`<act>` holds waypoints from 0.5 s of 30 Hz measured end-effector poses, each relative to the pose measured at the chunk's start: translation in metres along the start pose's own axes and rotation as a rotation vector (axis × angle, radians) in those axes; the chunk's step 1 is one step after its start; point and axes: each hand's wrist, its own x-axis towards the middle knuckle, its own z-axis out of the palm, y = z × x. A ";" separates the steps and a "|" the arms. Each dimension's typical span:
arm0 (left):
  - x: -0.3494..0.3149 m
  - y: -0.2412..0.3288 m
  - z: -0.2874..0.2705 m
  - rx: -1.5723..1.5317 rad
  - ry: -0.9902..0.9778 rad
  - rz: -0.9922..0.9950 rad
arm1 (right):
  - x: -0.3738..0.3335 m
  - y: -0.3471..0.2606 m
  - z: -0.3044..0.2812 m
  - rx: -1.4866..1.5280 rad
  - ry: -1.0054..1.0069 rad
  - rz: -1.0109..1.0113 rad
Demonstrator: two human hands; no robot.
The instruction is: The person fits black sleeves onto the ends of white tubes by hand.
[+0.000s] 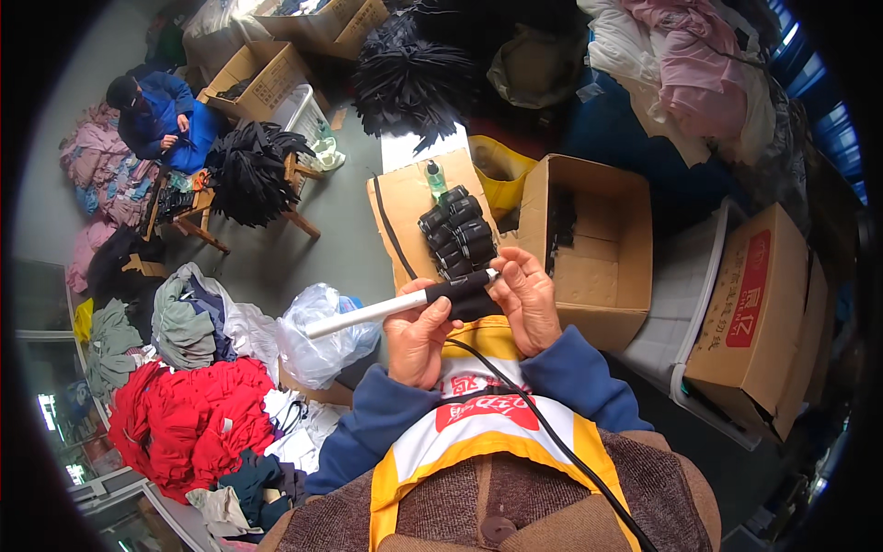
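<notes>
My left hand [420,339] is closed round a white rod [354,317], which points out to the left. Black strip material [451,288] is wrapped round the rod's right part, and a small white tip shows beyond it. At that tip my right hand [524,299] has its thumb and fingers closed; what exactly they pinch is partly hidden. A long black strip [391,230] lies over the left side of a cardboard sheet [409,189] and runs down to my left hand. Several black rolls [457,230] are stacked on the sheet, just beyond my hands.
A green bottle [435,179] stands behind the rolls. To the right is an open cardboard box [607,239], with a yellow container [501,170] behind it. Left are a clear plastic bag [326,331] and red cloth [193,419]. A co-worker [166,115] sits far left. A black cord [552,428] crosses my apron.
</notes>
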 end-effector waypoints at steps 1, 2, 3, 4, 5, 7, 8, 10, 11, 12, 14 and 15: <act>0.000 -0.001 0.000 0.000 0.000 -0.001 | -0.001 0.001 0.004 0.000 0.001 0.000; 0.000 -0.003 0.001 0.010 -0.003 -0.008 | -0.004 0.004 0.010 -0.104 -0.026 0.014; -0.001 -0.004 0.002 0.021 -0.006 -0.014 | -0.006 0.005 0.015 -0.208 -0.055 0.030; -0.001 -0.004 0.001 0.021 -0.006 -0.014 | -0.007 0.007 0.011 -0.335 -0.060 0.075; -0.001 -0.004 0.000 0.062 -0.003 -0.010 | -0.008 0.005 0.013 -0.359 -0.065 0.061; -0.001 -0.003 -0.001 0.102 0.000 -0.005 | -0.009 0.004 0.014 -0.384 -0.072 0.048; -0.001 -0.002 -0.001 0.072 -0.025 -0.043 | -0.009 0.004 0.013 -0.361 -0.076 0.066; -0.002 -0.001 0.001 0.042 -0.048 -0.080 | -0.010 0.004 0.012 -0.339 -0.080 0.087; -0.003 0.000 0.003 0.043 -0.070 -0.118 | -0.011 0.004 0.012 -0.319 -0.086 0.091; -0.003 0.001 0.004 0.043 -0.093 -0.156 | -0.011 0.004 0.013 -0.297 -0.090 0.095; -0.002 0.001 0.004 0.008 -0.086 -0.185 | -0.011 0.003 0.016 -0.302 -0.081 0.092; -0.003 0.001 0.004 -0.025 -0.061 -0.185 | -0.012 0.002 0.017 -0.307 -0.072 0.091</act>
